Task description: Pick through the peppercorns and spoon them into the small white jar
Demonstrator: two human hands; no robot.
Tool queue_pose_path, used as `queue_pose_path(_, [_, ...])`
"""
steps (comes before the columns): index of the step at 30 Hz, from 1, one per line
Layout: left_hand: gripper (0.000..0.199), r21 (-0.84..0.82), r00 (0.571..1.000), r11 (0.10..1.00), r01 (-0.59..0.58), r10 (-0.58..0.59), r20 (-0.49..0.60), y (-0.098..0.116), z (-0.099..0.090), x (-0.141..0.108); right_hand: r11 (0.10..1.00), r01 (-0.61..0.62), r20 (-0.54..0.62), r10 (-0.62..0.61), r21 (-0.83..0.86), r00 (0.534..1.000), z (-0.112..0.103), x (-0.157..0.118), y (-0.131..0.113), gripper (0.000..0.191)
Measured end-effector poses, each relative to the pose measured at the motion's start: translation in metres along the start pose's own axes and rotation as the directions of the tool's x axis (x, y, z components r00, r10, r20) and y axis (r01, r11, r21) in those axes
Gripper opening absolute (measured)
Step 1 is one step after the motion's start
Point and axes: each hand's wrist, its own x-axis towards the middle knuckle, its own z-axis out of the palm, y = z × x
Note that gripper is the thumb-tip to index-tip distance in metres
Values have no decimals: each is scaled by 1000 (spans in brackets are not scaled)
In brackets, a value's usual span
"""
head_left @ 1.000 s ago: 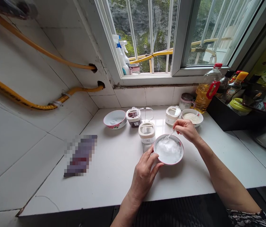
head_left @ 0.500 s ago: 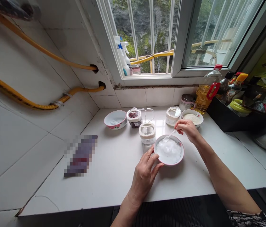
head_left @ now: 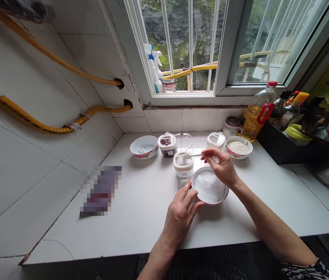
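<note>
A bowl of white granules (head_left: 209, 187) stands near the middle of the counter. My left hand (head_left: 183, 208) grips its left rim, thumb and fingers around the edge. Between the fingertips of my right hand (head_left: 218, 163) is the handle of a small white spoon (head_left: 192, 155), held level. The spoon's head, with white material on it, is over the mouth of a clear jar with a cream rim (head_left: 183, 165), just behind the bowl. Behind that jar are a jar with dark red contents (head_left: 167, 146), its lid open, and another cream-lidded jar (head_left: 215, 140), partly hidden by my right hand.
A floral bowl (head_left: 144, 147) is at the back left, a bowl of pale grains (head_left: 238, 147) at the back right. An oil bottle (head_left: 254, 116) and a black box (head_left: 281, 149) of bottles stand right. A blurred dark packet (head_left: 101, 192) lies left.
My right hand has lifted the spoon out of the bowl and moved it left, over the open jar. My left hand still holds the bowl. The view has shifted slightly.
</note>
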Motion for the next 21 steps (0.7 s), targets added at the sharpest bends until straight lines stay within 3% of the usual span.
queue_pose_path(3, [16, 2, 1000, 1000, 4, -4, 0, 0, 0, 0, 935, 267, 163, -233, -232, 959, 3, -5, -1, 19])
queue_pose_path(5, [16, 1, 1000, 1000, 10, -10, 2, 0, 0, 0, 910, 315, 181, -274, -269, 945, -1, -5, -3, 21])
queue_pose_path(11, [16, -9, 1000, 1000, 10, -10, 0, 3, 0, 2, 974, 70, -43, -82, -217, 996, -35, 1, -9, 13])
queue_pose_path(15, [16, -9, 1000, 1000, 16, -16, 9, 2, -1, 1, 970, -36, -27, 30, -242, 999, -53, 6, -6, 12])
queue_pose_path(21, [15, 3, 1000, 1000, 3, -3, 3, 0, 0, 0, 949, -24, 30, 36, -314, 999, -53, 6, -11, 13])
